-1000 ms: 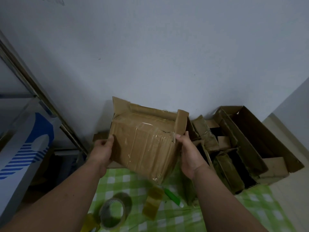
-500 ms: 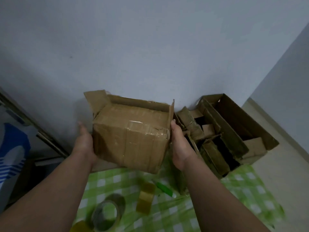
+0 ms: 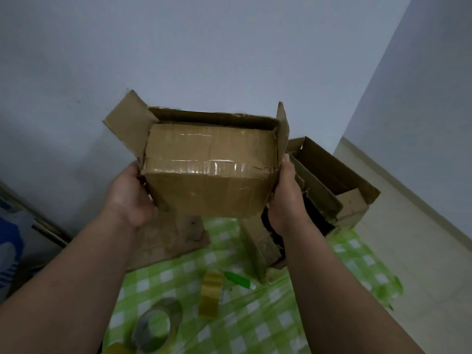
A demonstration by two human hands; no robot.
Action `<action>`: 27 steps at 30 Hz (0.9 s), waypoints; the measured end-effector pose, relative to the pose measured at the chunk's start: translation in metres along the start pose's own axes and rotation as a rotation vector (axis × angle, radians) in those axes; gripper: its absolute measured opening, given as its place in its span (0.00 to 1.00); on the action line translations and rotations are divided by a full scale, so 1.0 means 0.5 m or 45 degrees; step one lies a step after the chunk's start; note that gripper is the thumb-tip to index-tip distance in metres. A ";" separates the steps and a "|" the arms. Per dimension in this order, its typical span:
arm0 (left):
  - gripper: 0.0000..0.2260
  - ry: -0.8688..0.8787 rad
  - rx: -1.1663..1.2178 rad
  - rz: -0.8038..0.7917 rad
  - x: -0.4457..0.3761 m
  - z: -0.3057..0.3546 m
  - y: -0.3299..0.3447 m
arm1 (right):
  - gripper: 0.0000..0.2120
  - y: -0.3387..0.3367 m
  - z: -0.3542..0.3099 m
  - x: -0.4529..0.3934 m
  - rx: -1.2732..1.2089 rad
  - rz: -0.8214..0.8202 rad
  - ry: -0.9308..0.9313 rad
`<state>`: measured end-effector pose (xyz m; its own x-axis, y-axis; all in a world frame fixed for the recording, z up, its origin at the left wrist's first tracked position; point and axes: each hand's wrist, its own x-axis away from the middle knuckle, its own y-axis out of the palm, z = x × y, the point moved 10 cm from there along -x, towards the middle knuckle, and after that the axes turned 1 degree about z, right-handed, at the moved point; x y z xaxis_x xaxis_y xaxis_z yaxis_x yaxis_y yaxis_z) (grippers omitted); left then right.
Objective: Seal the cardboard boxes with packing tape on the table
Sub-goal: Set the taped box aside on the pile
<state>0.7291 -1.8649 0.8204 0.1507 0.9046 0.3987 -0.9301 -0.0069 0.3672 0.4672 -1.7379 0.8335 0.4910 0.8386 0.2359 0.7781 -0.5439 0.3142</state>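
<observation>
I hold a brown cardboard box (image 3: 212,180) in the air above the table, between both hands. My left hand (image 3: 129,198) grips its left side and my right hand (image 3: 286,198) grips its right side; the fingers of both are hidden behind the box. The face turned towards me carries shiny clear tape. At the far end the box's flaps stand open, one splayed to the left and one upright on the right. On the table below are a clear tape roll (image 3: 155,325) lying flat and a yellowish tape roll (image 3: 210,295) standing on edge.
A green checked tablecloth (image 3: 255,323) covers the table. A green cutter (image 3: 237,279) lies beside the yellowish roll. Flattened cardboard (image 3: 168,241) lies under the held box. Several open boxes (image 3: 332,182) crowd the right side against the wall. A third roll's edge (image 3: 115,350) shows at the bottom.
The box has tipped from a tilt to level, its taped face now turned up towards me. Both hands stayed on its sides. The view has swung right and down.
</observation>
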 end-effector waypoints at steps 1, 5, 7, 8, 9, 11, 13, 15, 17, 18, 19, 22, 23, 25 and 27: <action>0.19 0.045 -0.003 -0.051 0.006 0.010 0.026 | 0.18 -0.019 -0.015 0.007 -0.018 0.038 -0.014; 0.19 0.122 -0.133 -0.238 0.056 0.010 0.150 | 0.30 -0.134 -0.050 0.032 -0.146 0.295 0.008; 0.13 0.121 -0.191 -0.268 0.086 -0.010 0.205 | 0.37 -0.194 -0.065 0.046 -0.209 0.367 -0.001; 0.15 0.104 -0.227 -0.293 0.102 -0.027 0.234 | 0.40 -0.221 -0.074 0.053 -0.227 0.371 -0.017; 0.19 0.078 -0.273 -0.345 0.116 -0.045 0.263 | 0.41 -0.249 -0.086 0.062 -0.236 0.373 -0.054; 0.30 0.007 -0.339 -0.442 0.144 -0.090 0.313 | 0.38 -0.310 -0.112 0.085 -0.235 0.417 -0.136; 0.31 -0.017 -0.364 -0.484 0.176 -0.125 0.349 | 0.34 -0.356 -0.128 0.103 -0.215 0.391 -0.180; 0.28 -0.035 -0.356 -0.514 0.214 -0.156 0.382 | 0.31 -0.395 -0.139 0.119 -0.197 0.370 -0.216; 0.28 -0.099 -0.303 -0.557 0.251 -0.191 0.408 | 0.28 -0.432 -0.140 0.135 -0.199 0.394 -0.237; 0.30 -0.141 -0.284 -0.584 0.267 -0.209 0.419 | 0.27 -0.448 -0.139 0.146 -0.205 0.406 -0.246; 0.33 -0.178 -0.281 -0.611 0.280 -0.225 0.427 | 0.28 -0.465 -0.137 0.157 -0.205 0.428 -0.255; 0.38 -0.248 -0.322 -0.635 0.308 -0.266 0.441 | 0.34 -0.513 -0.123 0.197 -0.191 0.521 -0.265; 0.38 -0.262 -0.341 -0.641 0.314 -0.278 0.443 | 0.33 -0.529 -0.116 0.211 -0.183 0.560 -0.262; 0.40 -0.306 -0.372 -0.667 0.327 -0.302 0.448 | 0.30 -0.562 -0.096 0.239 -0.135 0.645 -0.240; 0.44 -0.365 -0.413 -0.677 0.339 -0.330 0.438 | 0.26 -0.597 -0.068 0.266 -0.081 0.748 -0.193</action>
<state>0.4957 -1.6428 0.8298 0.6559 0.6006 0.4573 -0.7516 0.5756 0.3221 0.2869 -1.4650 0.8021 0.8848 0.3903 0.2545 0.3377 -0.9135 0.2269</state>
